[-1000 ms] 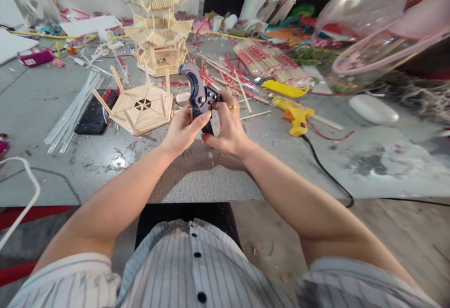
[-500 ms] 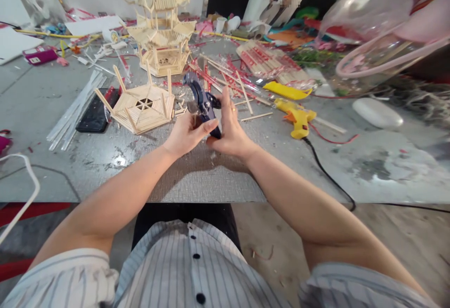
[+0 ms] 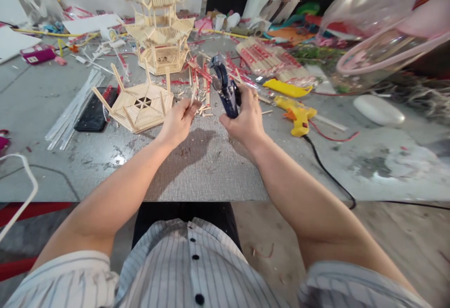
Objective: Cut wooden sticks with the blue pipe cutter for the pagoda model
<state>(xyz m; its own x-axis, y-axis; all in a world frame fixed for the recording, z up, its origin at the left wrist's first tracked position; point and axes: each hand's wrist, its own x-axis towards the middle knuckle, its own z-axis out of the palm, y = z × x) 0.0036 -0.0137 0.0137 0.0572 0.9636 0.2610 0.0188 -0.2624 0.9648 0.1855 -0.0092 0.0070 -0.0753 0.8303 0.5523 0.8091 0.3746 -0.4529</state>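
My left hand [image 3: 178, 121] pinches a short wooden stick [image 3: 193, 97] between thumb and fingers, its tip pointing up. My right hand [image 3: 246, 116] is wrapped round a dark blue hand cutter [image 3: 225, 87], held upright above the table with its curved head toward the top. A gap separates the two hands. Just left of my left hand lies a hexagonal stick base [image 3: 140, 106] with upright posts at its corners. Short cut stick pieces [image 3: 204, 110] are scattered between the hands. Behind the base stands a tiered stick pagoda [image 3: 161, 36].
A yellow glue gun [image 3: 298, 118] and a yellow-handled tool [image 3: 288, 87] lie to the right, near a white oval object [image 3: 378, 109]. Bundled sticks in red-marked wrap [image 3: 270, 59] are further back. A black phone [image 3: 93, 116] and clear glue sticks [image 3: 73, 111] lie left.
My hands have moved apart. The right hand has carried the cutter to the right, away from the left hand, where a short stick now shows.
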